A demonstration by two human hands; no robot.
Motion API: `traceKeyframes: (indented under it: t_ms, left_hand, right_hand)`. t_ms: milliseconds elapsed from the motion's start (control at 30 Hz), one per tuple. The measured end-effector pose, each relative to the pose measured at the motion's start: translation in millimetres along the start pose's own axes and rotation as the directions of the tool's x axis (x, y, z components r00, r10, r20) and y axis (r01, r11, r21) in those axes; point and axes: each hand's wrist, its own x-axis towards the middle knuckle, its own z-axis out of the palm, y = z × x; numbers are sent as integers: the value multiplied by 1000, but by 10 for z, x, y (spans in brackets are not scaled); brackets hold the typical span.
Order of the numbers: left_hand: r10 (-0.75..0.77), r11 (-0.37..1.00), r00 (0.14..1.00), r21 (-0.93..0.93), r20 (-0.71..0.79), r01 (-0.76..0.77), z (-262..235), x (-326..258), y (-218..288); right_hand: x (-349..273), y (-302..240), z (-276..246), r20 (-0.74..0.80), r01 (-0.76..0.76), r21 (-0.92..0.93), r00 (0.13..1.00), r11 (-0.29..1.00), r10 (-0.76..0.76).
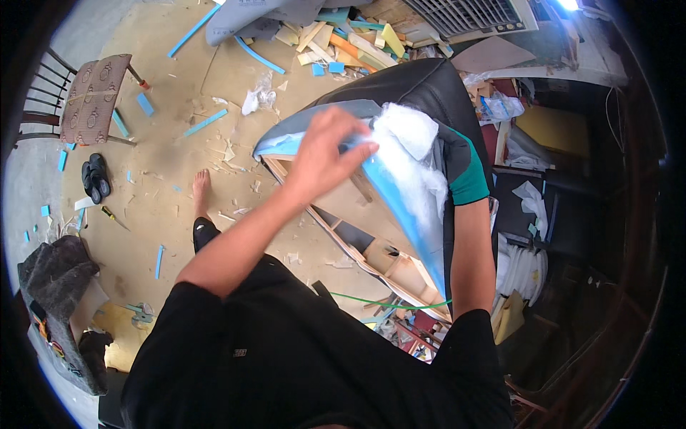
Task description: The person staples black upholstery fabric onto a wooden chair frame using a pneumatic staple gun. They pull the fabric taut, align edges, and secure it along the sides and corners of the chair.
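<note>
An upholstered furniture piece with a black cover (429,84) stands just in front of the person, its underside partly open so that the wooden frame (406,273) and its compartments show. Blue foam (401,207) runs along the edge of the frame, with fluffy white batting (421,182) lying over it and against the black cover. The left hand (334,154) is over the near part of the foam, thumb and fingers apart and loosely bent, the fingertips at the batting's edge; blur hides whether they touch it. The right hand (457,157), in a grey-and-teal glove (469,179), lies beside the batting at the black cover; its fingers are hidden, so I cannot tell whether they are spread or gripping. Grey fabric (350,109) borders the foam beyond the left hand. On the floor (168,154) to the left are blue foam strips (206,122), black slippers (95,177) and a screwdriver (114,217) with a yellow-and-black handle, near a chair (96,100) with a patterned seat. A pile of offcuts (357,46) lies beyond the furniture piece.
</note>
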Motion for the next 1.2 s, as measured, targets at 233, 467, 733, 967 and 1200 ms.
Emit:
traceKeyframes:
  t_ms: [233, 467, 733, 967, 1200]
  left_hand:
    - [-3, 1000, 1000, 12, 3, 3, 48, -294, 224]
    - [-124, 992, 965, 18, 229, 123, -270, 361, 119]
    - [244, 899, 909, 272, 337, -342, -341, 361, -99]
    - [356, 898, 932, 251, 64, -360, -148, 29, -207]
    - [379, 880, 925, 301, 19, -367, 1, 158, -228]
  right_hand:
    - [130, 87, 18, 67, -83, 104, 995, 991, 76]
    - [-369, -71, 469, 86, 335, -249, 942, 909, -324]
    - [-1140, 148, 1194, 239, 456, -847, 786, 273, -570]
    - [-1182, 490, 1210, 427, 420, -889, 618, -182, -660]
    - [-1160, 610, 1239, 404, 396, -900, 594, -185, -696]
